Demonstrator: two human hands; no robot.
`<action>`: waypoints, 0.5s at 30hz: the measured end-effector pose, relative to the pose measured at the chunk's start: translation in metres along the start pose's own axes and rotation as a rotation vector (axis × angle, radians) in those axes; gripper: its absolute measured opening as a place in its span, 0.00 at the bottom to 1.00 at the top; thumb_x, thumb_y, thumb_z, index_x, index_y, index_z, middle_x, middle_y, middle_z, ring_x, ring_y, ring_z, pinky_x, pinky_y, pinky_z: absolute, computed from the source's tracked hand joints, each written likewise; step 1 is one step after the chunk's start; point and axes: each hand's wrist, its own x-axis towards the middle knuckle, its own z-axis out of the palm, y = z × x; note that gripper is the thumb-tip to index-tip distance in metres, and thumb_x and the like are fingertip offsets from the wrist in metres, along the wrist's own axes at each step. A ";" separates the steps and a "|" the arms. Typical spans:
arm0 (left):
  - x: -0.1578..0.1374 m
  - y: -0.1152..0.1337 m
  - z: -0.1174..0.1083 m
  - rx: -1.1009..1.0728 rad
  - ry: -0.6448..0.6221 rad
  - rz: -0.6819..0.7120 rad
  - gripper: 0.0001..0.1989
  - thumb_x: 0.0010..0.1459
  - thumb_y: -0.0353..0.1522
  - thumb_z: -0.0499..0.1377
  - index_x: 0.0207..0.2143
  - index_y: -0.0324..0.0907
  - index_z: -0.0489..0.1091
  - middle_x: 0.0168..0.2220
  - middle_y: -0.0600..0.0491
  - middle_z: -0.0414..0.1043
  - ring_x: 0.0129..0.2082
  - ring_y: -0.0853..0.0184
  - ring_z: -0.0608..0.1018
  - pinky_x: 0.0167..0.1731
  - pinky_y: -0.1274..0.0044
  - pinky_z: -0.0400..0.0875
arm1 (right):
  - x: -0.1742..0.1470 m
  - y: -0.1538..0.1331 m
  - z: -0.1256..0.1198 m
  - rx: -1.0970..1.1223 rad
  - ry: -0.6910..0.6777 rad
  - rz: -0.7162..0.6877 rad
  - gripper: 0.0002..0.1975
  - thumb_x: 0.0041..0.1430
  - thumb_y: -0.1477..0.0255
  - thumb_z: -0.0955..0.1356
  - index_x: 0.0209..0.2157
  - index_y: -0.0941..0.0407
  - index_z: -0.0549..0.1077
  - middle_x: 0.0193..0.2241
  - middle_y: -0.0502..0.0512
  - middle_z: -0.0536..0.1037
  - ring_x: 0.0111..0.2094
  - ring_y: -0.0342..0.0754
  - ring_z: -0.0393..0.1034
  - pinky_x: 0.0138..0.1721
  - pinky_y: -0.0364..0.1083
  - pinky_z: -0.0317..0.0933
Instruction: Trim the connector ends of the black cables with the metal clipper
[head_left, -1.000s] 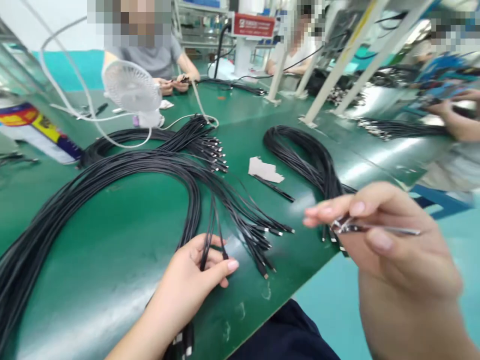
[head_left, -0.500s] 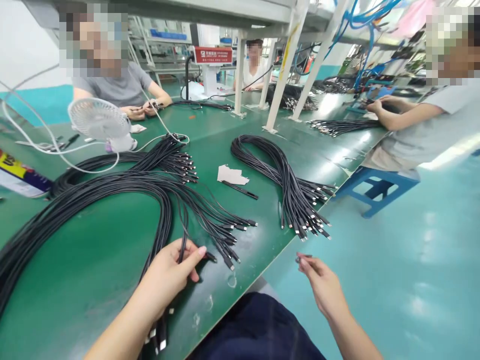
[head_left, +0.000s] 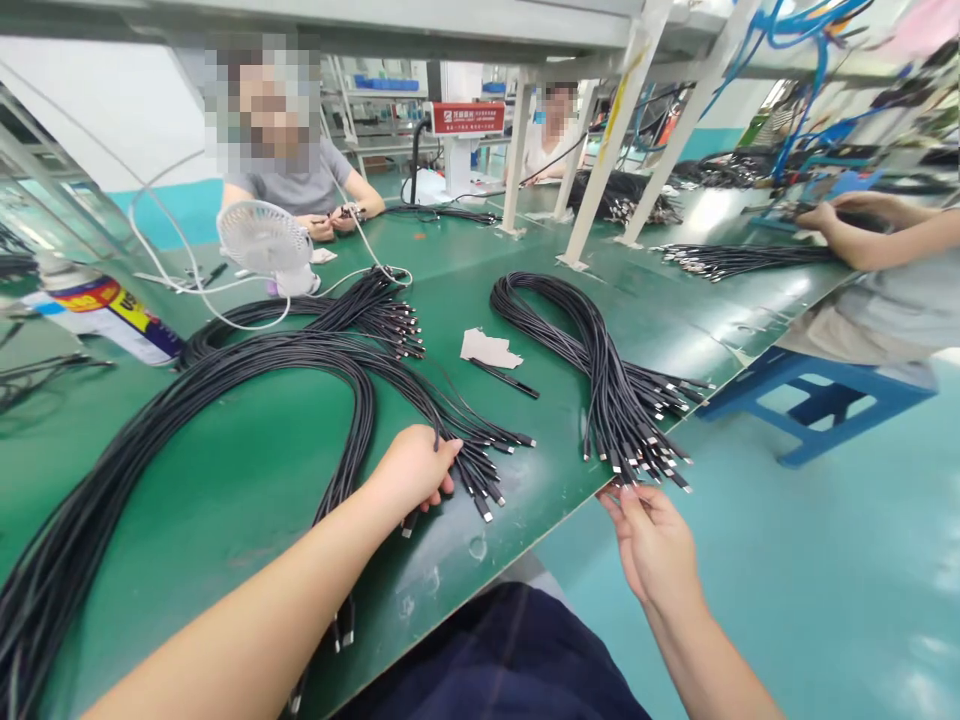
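Note:
My left hand is closed at the spread ends of a large bundle of black USB cables, its fingers around a cable; a plug shows just below them. The bundle curves across the table from the left, with metal-tipped plugs fanned out beyond the hand. My right hand is closed in a pinch at the table's edge, right beside the plugs of a second, looped cable bundle. What lies between its fingertips is too small to make out.
Near the middle lie a torn piece of paper and a thin black pen-like stick. A spray can and a small white fan stand at left. Co-workers sit at the table; a blue stool is at right. Shelf legs rise from the tabletop.
My left hand has moved forward along the cable ends, towards the fanned plugs. My right hand has come to the table's edge by the looped bundle. The view has turned slightly left.

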 end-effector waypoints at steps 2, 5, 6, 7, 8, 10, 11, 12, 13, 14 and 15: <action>0.003 0.000 -0.001 0.000 -0.008 0.007 0.16 0.66 0.39 0.60 0.50 0.39 0.71 0.45 0.48 0.76 0.38 0.64 0.80 0.37 0.68 0.79 | -0.001 -0.002 0.004 0.004 -0.013 0.014 0.15 0.67 0.67 0.69 0.52 0.58 0.72 0.49 0.58 0.76 0.45 0.51 0.75 0.44 0.54 0.73; 0.002 -0.009 -0.004 -0.039 -0.014 0.066 0.14 0.67 0.41 0.58 0.42 0.38 0.72 0.32 0.54 0.75 0.24 0.71 0.76 0.24 0.76 0.74 | 0.000 -0.003 0.010 0.006 -0.030 0.030 0.13 0.67 0.67 0.69 0.50 0.59 0.73 0.46 0.57 0.77 0.42 0.49 0.76 0.42 0.52 0.73; 0.001 -0.013 -0.004 -0.063 -0.013 0.097 0.15 0.66 0.42 0.58 0.38 0.38 0.71 0.26 0.57 0.73 0.19 0.73 0.73 0.20 0.79 0.70 | 0.000 -0.003 0.011 0.009 -0.034 0.027 0.12 0.67 0.68 0.69 0.49 0.59 0.73 0.45 0.56 0.77 0.41 0.49 0.76 0.41 0.51 0.73; -0.001 -0.017 -0.005 -0.094 -0.015 0.131 0.16 0.65 0.43 0.59 0.34 0.39 0.68 0.21 0.59 0.71 0.15 0.73 0.70 0.16 0.79 0.67 | 0.000 -0.004 0.011 0.011 -0.038 0.023 0.12 0.67 0.68 0.69 0.48 0.59 0.73 0.44 0.56 0.78 0.40 0.48 0.76 0.41 0.51 0.73; -0.003 -0.020 -0.006 -0.130 -0.019 0.163 0.17 0.64 0.44 0.60 0.31 0.41 0.65 0.18 0.60 0.69 0.13 0.73 0.69 0.14 0.80 0.64 | 0.000 -0.004 0.011 0.011 -0.040 0.019 0.11 0.67 0.68 0.69 0.47 0.59 0.74 0.43 0.55 0.78 0.40 0.48 0.76 0.40 0.51 0.73; -0.009 -0.027 -0.008 -0.214 -0.033 0.226 0.17 0.60 0.44 0.62 0.29 0.43 0.62 0.16 0.61 0.68 0.12 0.72 0.70 0.15 0.80 0.64 | 0.000 -0.005 0.011 0.002 -0.036 0.018 0.10 0.67 0.68 0.69 0.45 0.59 0.74 0.41 0.55 0.78 0.39 0.47 0.76 0.40 0.50 0.73; -0.012 -0.029 -0.009 -0.259 -0.040 0.255 0.17 0.58 0.44 0.64 0.30 0.43 0.62 0.17 0.61 0.69 0.13 0.72 0.71 0.16 0.79 0.66 | 0.000 -0.006 0.010 -0.006 -0.028 0.019 0.10 0.67 0.68 0.69 0.45 0.60 0.74 0.41 0.54 0.78 0.38 0.47 0.76 0.40 0.50 0.73; -0.016 -0.031 -0.010 -0.305 -0.047 0.282 0.16 0.57 0.43 0.65 0.32 0.43 0.63 0.19 0.61 0.70 0.15 0.72 0.72 0.19 0.79 0.68 | 0.000 -0.007 0.009 -0.015 -0.018 0.019 0.10 0.67 0.68 0.69 0.44 0.60 0.74 0.40 0.54 0.78 0.38 0.47 0.76 0.40 0.50 0.73; -0.021 -0.033 -0.012 -0.349 -0.054 0.305 0.16 0.56 0.42 0.65 0.35 0.42 0.64 0.22 0.61 0.71 0.17 0.72 0.74 0.21 0.78 0.70 | -0.001 -0.008 0.008 -0.025 -0.009 0.018 0.10 0.67 0.68 0.69 0.44 0.60 0.74 0.40 0.54 0.78 0.38 0.47 0.76 0.40 0.50 0.73; -0.025 -0.034 -0.014 -0.389 -0.060 0.322 0.17 0.55 0.41 0.66 0.39 0.42 0.65 0.24 0.60 0.73 0.20 0.71 0.76 0.24 0.78 0.71 | -0.001 -0.009 0.007 -0.038 -0.004 0.017 0.10 0.67 0.67 0.69 0.44 0.60 0.74 0.40 0.54 0.78 0.38 0.47 0.76 0.40 0.50 0.73; -0.028 -0.034 -0.015 -0.420 -0.067 0.332 0.19 0.54 0.41 0.66 0.42 0.42 0.65 0.26 0.59 0.74 0.22 0.71 0.77 0.27 0.77 0.72 | -0.001 -0.010 0.006 -0.055 -0.006 0.019 0.10 0.67 0.67 0.69 0.43 0.60 0.74 0.40 0.54 0.78 0.39 0.47 0.76 0.40 0.50 0.73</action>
